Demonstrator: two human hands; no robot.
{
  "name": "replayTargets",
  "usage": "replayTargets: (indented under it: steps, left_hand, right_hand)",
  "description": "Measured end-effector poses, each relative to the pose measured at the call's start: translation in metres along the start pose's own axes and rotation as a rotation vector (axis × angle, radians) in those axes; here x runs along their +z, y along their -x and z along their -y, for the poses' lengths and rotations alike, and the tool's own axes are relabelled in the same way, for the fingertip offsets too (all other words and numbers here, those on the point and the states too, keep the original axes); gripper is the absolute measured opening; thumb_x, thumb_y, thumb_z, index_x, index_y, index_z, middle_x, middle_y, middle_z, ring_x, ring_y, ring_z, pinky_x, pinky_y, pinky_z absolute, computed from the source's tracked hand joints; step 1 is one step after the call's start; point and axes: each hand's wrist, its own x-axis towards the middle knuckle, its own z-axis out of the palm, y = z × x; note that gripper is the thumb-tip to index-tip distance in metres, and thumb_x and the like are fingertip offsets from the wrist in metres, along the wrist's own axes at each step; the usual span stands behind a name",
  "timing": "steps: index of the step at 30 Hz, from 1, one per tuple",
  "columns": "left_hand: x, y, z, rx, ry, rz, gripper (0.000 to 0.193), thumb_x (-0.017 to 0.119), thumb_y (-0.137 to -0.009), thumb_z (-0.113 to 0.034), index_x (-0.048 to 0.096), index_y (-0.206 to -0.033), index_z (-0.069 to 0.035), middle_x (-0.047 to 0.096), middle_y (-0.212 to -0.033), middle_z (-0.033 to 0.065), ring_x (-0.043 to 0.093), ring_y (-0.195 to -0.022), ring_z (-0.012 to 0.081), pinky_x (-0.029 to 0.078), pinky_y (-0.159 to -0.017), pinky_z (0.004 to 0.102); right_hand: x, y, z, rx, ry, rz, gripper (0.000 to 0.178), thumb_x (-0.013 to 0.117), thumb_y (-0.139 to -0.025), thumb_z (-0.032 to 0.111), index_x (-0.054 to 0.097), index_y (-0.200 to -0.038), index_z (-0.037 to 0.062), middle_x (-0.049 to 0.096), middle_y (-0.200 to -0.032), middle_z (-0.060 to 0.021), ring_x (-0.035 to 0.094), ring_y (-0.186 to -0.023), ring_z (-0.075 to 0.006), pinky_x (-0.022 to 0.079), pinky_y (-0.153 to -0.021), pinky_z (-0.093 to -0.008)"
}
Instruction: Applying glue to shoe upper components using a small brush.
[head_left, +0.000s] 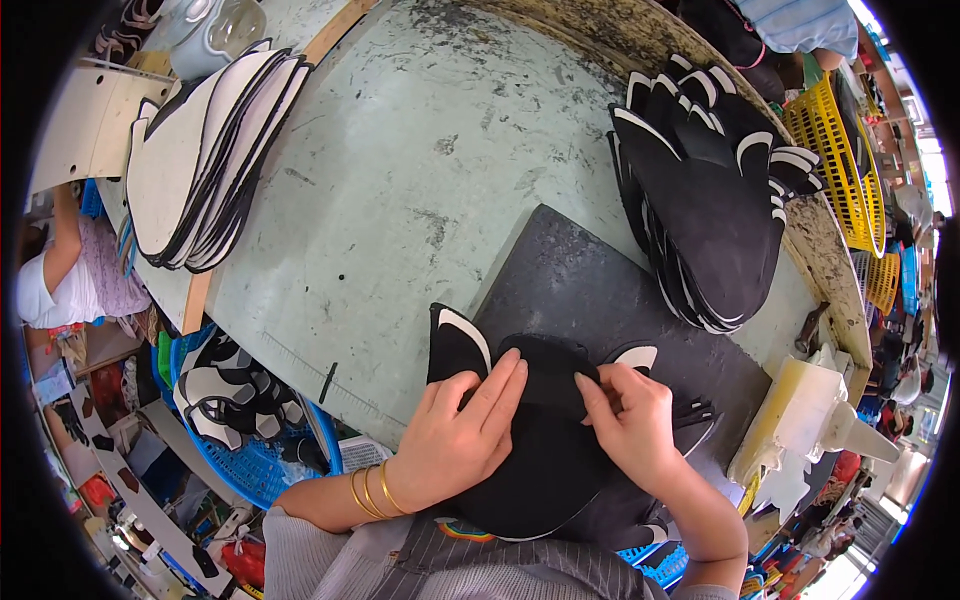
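A black fabric piece with white-lined, ear-like flaps (545, 450), resembling a shoe upper, lies at the table's front edge close to my body. My left hand (450, 430) is on its left side, its fingers pressed together along the upper edge beside the left flap. My right hand (632, 415) pinches the same edge further right, with the thumb on top and the other fingers curled. Between my hands runs a narrow dark band along the edge. What lies beneath my left palm is hidden. More black material shows below my right hand.
Under the piece lies a dark grey board (570, 265). A stack of black pieces (715, 200) rests at the far right, and white, black-edged pieces (205, 160) at the far left. A glue-stained yellowish container (790, 415) stands right. A blue basket (250, 475) sits below left.
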Motion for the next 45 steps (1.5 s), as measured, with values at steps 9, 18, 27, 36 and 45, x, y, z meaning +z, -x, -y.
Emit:
replayTargets:
  steps: [9, 18, 27, 36, 45]
  left_hand:
    - [0.003, -0.002, -0.004, -0.012, -0.061, 0.042, 0.059, 0.067, -0.075, -0.032, 0.054, -0.128, -0.009, 0.046, -0.133, 0.0025, 0.044, -0.084, 0.0186, 0.04, -0.069, 0.0302]
    - [-0.014, -0.015, 0.007, 0.046, 0.179, 0.134, 0.061, 0.071, -0.068, -0.016, 0.053, -0.125, -0.004, 0.05, -0.127, 0.0076, 0.051, -0.088, 0.0265, 0.047, -0.081, 0.0343]
    - [-0.005, -0.008, 0.036, 0.247, 0.17, -0.067, 0.022, 0.069, -0.069, -0.004, 0.066, -0.091, -0.004, 0.063, -0.116, 0.006, 0.057, -0.078, 0.0227, 0.051, -0.071, 0.0309]
    - [-0.005, -0.013, 0.041, 0.129, 0.336, -0.005, 0.011, 0.066, -0.076, -0.006, 0.068, -0.086, -0.005, 0.066, -0.112, 0.0034, 0.06, -0.076, 0.0198, 0.05, -0.069, 0.0301]
    - [-0.007, -0.02, 0.047, 0.073, 0.486, 0.048, 0.012, 0.064, -0.08, -0.007, 0.068, -0.091, -0.004, 0.067, -0.109, 0.003, 0.061, -0.071, 0.0156, 0.049, -0.065, 0.0261]
  right_hand:
    - [0.0, -0.004, 0.0, 0.208, -0.125, 0.044, 0.021, 0.066, -0.084, 0.012, 0.056, -0.072, -0.0019, 0.058, -0.056, -0.0103, 0.059, -0.047, -0.0159, 0.044, -0.044, -0.0277]
    - [-0.018, 0.007, -0.004, -0.144, 0.341, -0.17, 0.022, 0.073, -0.076, 0.014, 0.055, -0.083, 0.003, 0.057, -0.068, -0.0091, 0.057, -0.053, -0.0254, 0.048, -0.051, -0.0337]
    - [-0.018, 0.015, 0.006, -0.603, 0.748, 0.172, 0.019, 0.066, -0.073, 0.01, 0.058, -0.088, 0.0007, 0.059, -0.093, -0.0099, 0.059, -0.083, -0.0257, 0.051, -0.07, -0.035]
    - [-0.021, 0.016, 0.01, -0.534, 0.56, 0.17, 0.019, 0.067, -0.073, 0.005, 0.064, -0.091, 0.0033, 0.062, -0.094, -0.0087, 0.06, -0.083, -0.0263, 0.051, -0.072, -0.0362]
    - [-0.019, 0.007, 0.0, -0.606, 0.511, 0.067, 0.015, 0.063, -0.075, 0.003, 0.064, -0.089, 0.0044, 0.063, -0.089, -0.0074, 0.061, -0.077, -0.0257, 0.052, -0.066, -0.0353]
